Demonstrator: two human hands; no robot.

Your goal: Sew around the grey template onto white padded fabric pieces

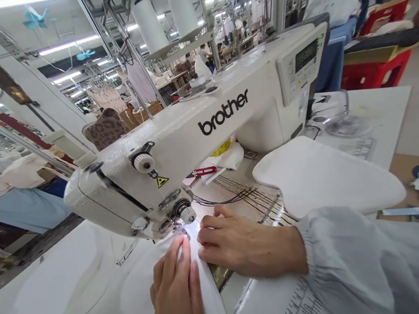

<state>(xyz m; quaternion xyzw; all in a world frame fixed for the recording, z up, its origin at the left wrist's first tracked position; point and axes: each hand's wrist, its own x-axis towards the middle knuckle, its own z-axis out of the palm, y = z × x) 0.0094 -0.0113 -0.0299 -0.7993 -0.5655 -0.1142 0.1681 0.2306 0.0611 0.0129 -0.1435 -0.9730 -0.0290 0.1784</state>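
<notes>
White fabric (210, 298) lies under the needle area of a white Brother sewing machine (223, 110). My left hand (180, 281) rests on this fabric with its fingers stretched forward, the tips right by the presser foot (182, 230). Just right of the foot, my right hand (242, 241) has its fingers bent and drawn together at the fabric's right edge; its thumb is partly hidden. A lamp lights the spot between both hands. The needle itself is too small to make out.
A rounded white cut panel (321, 174) lies right of the machine arm. Red-handled thread snips (203, 171) sit beneath the arm, near black ruled lines on the bed. Thread cones (151, 27) stand above. Red stools (377, 67) are at the right back.
</notes>
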